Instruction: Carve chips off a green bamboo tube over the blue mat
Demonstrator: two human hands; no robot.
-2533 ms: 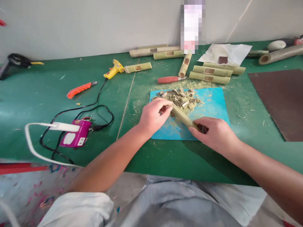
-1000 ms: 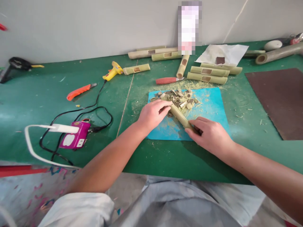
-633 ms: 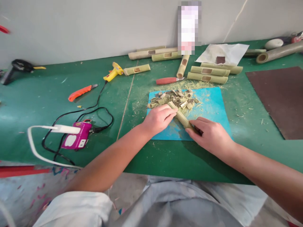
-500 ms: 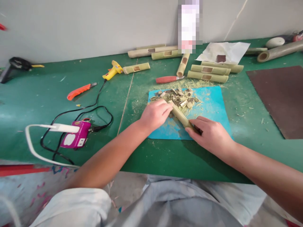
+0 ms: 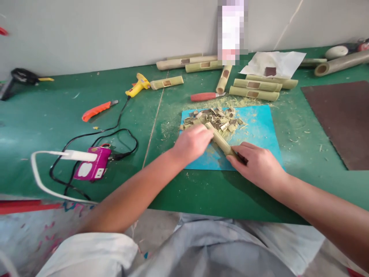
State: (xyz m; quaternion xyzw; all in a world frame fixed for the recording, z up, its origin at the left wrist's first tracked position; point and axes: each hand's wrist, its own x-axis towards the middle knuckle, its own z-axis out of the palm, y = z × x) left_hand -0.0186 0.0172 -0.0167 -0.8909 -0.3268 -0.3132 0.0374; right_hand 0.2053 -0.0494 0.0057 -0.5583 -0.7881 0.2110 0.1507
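Note:
A pale green bamboo tube (image 5: 221, 141) slants over the blue mat (image 5: 256, 138), its near end toward my right hand. At the far end, the closed fingers of my left hand (image 5: 194, 143) press on its side; the fingertips are partly hidden. My right hand (image 5: 256, 161) is closed round the near end, thumb below and fingers above. Something dark brown shows beneath those fingers, too covered to name. Just beyond the tube lies a pile of bamboo chips (image 5: 215, 117) with pale dust.
A red-handled knife (image 5: 203, 96) and several notched bamboo tubes (image 5: 253, 94) lie behind the mat. Leftward are an orange utility knife (image 5: 96, 111), a yellow glue gun (image 5: 138, 85) and a purple power block (image 5: 93, 163) with cables. A dark brown sheet (image 5: 340, 119) lies right.
My left hand has shifted slightly right and down along the tube, its fingers more curled. My right hand keeps its hold at the near end.

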